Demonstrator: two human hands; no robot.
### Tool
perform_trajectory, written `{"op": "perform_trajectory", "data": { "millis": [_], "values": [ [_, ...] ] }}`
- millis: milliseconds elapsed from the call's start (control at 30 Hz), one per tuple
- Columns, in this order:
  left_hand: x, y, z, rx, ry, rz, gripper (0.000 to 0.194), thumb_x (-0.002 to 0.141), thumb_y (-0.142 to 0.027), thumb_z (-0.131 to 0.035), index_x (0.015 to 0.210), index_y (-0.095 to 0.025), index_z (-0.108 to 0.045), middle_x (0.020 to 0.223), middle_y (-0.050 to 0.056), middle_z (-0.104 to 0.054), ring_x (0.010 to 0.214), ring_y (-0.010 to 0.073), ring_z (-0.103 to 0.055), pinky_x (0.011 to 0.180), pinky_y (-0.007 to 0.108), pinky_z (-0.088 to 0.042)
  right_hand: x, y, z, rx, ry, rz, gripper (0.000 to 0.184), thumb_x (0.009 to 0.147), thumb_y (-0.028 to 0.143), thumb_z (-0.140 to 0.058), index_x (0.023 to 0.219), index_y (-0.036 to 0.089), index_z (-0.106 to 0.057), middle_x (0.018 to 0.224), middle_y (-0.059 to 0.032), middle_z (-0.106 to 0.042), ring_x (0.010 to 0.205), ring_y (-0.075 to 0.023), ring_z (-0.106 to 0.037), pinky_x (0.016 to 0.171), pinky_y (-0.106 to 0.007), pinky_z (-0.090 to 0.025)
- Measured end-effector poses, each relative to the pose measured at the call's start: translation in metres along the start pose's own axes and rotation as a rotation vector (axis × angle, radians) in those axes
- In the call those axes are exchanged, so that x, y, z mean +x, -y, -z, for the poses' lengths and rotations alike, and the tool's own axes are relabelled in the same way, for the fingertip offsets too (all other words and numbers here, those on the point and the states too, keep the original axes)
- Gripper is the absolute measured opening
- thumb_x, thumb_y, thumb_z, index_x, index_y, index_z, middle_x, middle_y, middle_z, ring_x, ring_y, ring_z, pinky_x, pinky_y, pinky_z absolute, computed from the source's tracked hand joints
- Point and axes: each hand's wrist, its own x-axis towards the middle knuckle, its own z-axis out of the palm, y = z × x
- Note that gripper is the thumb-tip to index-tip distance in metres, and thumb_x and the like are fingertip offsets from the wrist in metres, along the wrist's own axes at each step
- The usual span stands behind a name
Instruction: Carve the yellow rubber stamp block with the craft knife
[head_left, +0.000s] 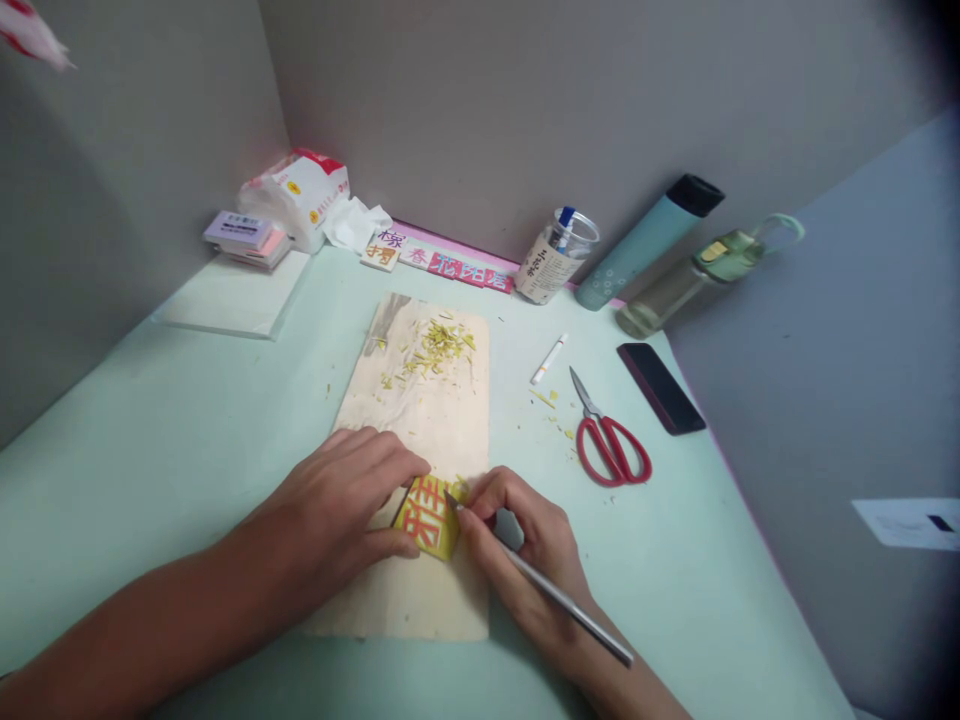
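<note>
A small yellow block (pixel 429 517) with a red carved character lies on a pale sheet of paper (pixel 427 420). My left hand (pixel 341 505) is closed around the block's left and near edges, holding it down. My right hand (pixel 529 550) is closed on a thin silver carving knife (pixel 559 598), gripped like a pen. The blade tip touches the block's upper right corner. Yellow shavings (pixel 435 345) lie scattered on the far part of the paper.
Red scissors (pixel 611 445), a white marker (pixel 549 359) and a black phone (pixel 660 388) lie to the right. At the back stand a jar (pixel 553 260), two bottles (pixel 649 243), carved stamps (pixel 439 262), tissues (pixel 300 195) and a clear plate (pixel 236 295).
</note>
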Motion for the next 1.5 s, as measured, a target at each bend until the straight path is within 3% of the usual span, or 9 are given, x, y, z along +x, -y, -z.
{"op": "perform_trajectory", "data": {
  "millis": [300,433,567,733,800,933,1167,1500],
  "values": [
    [0.001,0.001,0.0,-0.004,0.006,-0.007,0.042,0.077,-0.021,-0.083,0.112,-0.024,-0.06,0.102,0.001,-0.062,0.096,0.0229,-0.054,0.086,0.035,-0.04,0.0,-0.001,0.004,0.077,0.028,-0.064,0.018,0.093,0.023,-0.057,0.076,0.022,-0.049,0.078,-0.0006,-0.059,0.072,-0.016,-0.054,0.063,-0.028,-0.042],
    [0.002,0.001,0.001,0.011,0.01,0.004,0.041,0.078,-0.022,-0.083,0.112,-0.024,-0.061,0.103,0.001,-0.063,0.096,0.0228,-0.055,0.086,0.035,-0.04,-0.003,-0.005,0.001,0.058,-0.009,-0.029,0.017,0.094,0.024,-0.057,0.078,0.022,-0.05,0.08,-0.0019,-0.061,0.075,-0.017,-0.057,0.064,-0.028,-0.045],
    [0.003,0.0,0.002,0.012,0.026,0.0,0.04,0.077,-0.023,-0.085,0.11,-0.022,-0.061,0.102,0.001,-0.064,0.096,0.0228,-0.056,0.086,0.036,-0.041,-0.003,-0.008,-0.005,-0.042,-0.049,0.096,0.017,0.095,0.02,-0.054,0.079,0.022,-0.052,0.08,-0.0025,-0.062,0.071,-0.0165,-0.059,0.062,-0.029,-0.047],
    [0.003,0.0,0.002,0.01,0.011,-0.008,0.041,0.077,-0.022,-0.085,0.11,-0.021,-0.061,0.102,0.001,-0.064,0.096,0.0228,-0.056,0.087,0.037,-0.041,-0.002,-0.015,-0.012,-0.338,-0.09,0.472,0.02,0.093,0.006,-0.052,0.085,0.024,-0.05,0.076,-0.0034,-0.061,0.067,-0.0173,-0.055,0.058,-0.03,-0.044],
    [0.002,0.001,0.001,0.005,0.001,-0.016,0.042,0.077,-0.023,-0.086,0.11,-0.021,-0.061,0.101,0.001,-0.064,0.095,0.0226,-0.056,0.086,0.037,-0.041,-0.002,-0.019,-0.014,-0.451,-0.091,0.547,0.021,0.092,0.006,-0.053,0.086,0.025,-0.048,0.074,-0.0029,-0.059,0.064,-0.0178,-0.051,0.056,-0.031,-0.041],
    [0.002,0.002,0.0,0.005,-0.01,-0.019,0.042,0.077,-0.024,-0.086,0.11,-0.022,-0.061,0.101,0.0,-0.063,0.095,0.022,-0.055,0.087,0.036,-0.04,-0.007,-0.025,-0.012,-0.585,-0.027,0.591,0.019,0.093,0.007,-0.051,0.085,0.024,-0.049,0.075,-0.0036,-0.055,0.066,-0.0196,-0.046,0.057,-0.033,-0.037],
    [0.002,0.002,0.0,0.007,-0.009,-0.007,0.039,0.078,-0.023,-0.084,0.11,-0.023,-0.061,0.102,0.0,-0.064,0.095,0.0221,-0.056,0.087,0.036,-0.04,-0.01,-0.025,-0.009,-0.634,0.031,0.618,0.017,0.094,0.005,-0.049,0.087,0.02,-0.053,0.079,-0.0065,-0.054,0.07,-0.0205,-0.044,0.059,-0.033,-0.035],
    [0.006,0.007,0.0,-0.01,-0.039,-0.023,0.041,0.076,-0.027,-0.085,0.111,-0.022,-0.064,0.107,0.001,-0.068,0.098,0.0226,-0.06,0.088,0.035,-0.043,-0.007,-0.032,-0.011,-0.629,-0.032,0.693,0.013,0.096,0.006,-0.051,0.091,0.017,-0.053,0.081,-0.0065,-0.054,0.071,-0.0192,-0.044,0.059,-0.032,-0.035]
  ]
}}
